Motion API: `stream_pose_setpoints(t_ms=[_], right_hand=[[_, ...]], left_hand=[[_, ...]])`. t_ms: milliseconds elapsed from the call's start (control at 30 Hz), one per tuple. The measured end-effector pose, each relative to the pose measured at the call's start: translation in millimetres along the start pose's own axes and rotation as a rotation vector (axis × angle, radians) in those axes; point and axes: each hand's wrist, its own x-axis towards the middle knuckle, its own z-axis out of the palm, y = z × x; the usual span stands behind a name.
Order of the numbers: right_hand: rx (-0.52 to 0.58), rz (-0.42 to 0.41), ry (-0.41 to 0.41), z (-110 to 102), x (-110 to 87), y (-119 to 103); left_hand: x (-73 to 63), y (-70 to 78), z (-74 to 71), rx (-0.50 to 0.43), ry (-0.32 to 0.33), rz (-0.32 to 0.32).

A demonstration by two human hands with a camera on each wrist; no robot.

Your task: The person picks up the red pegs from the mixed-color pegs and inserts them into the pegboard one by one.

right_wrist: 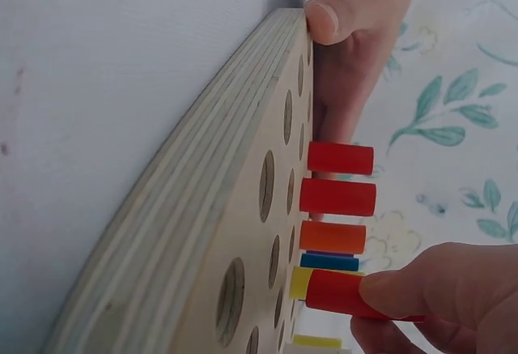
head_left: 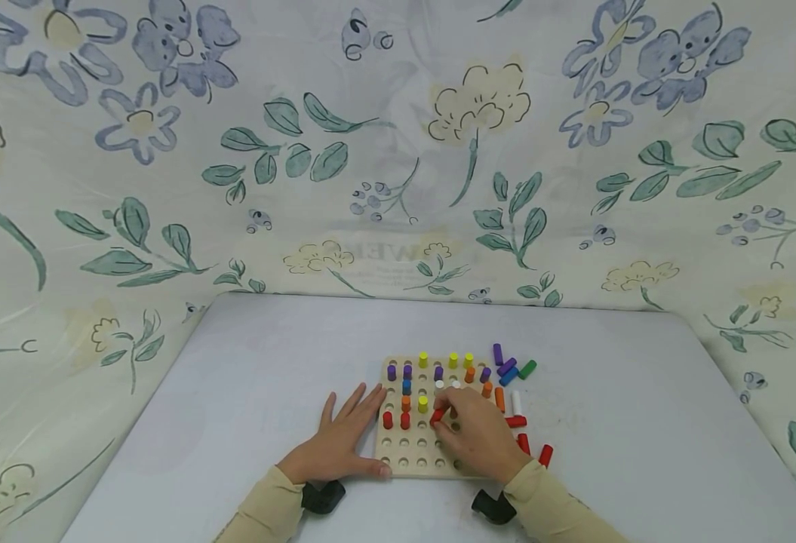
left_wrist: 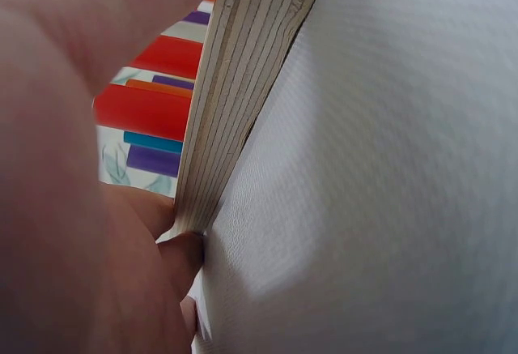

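Observation:
A square wooden pegboard point(head_left: 413, 452) lies on the white table, with rows of round holes and several coloured pegs standing in it. My left hand point(head_left: 339, 445) is spread along its left side, the thumb at the near left corner; the left wrist view shows fingertips at the layered plywood edge point(left_wrist: 243, 87). Between thumb and fingers, my right hand point(head_left: 482, 430) pinches a red peg point(right_wrist: 336, 293) over the board's middle. Two red pegs point(head_left: 405, 421) stand in the same row to the left, behind them an orange peg point(head_left: 406, 403) and a yellow peg point(head_left: 422, 404). The right hand hides part of the board.
Loose pegs lie right of the board: purple point(head_left: 497, 354), blue point(head_left: 509, 376), green point(head_left: 527, 369), orange point(head_left: 499, 399), white point(head_left: 516, 403) and several red ones point(head_left: 545, 455). A flowered cloth point(head_left: 398, 151) hangs behind the table point(head_left: 268, 354).

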Motion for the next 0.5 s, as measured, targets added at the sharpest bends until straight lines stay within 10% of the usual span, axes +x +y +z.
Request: stream_pose_setpoints(t_ms=[500], right_hand=[[-0.003, -0.021, -0.037, 4.3, 4.4, -5.4]], left_hand=[[-1.0, 2.2, -1.0, -0.005, -0.008, 0.000]])
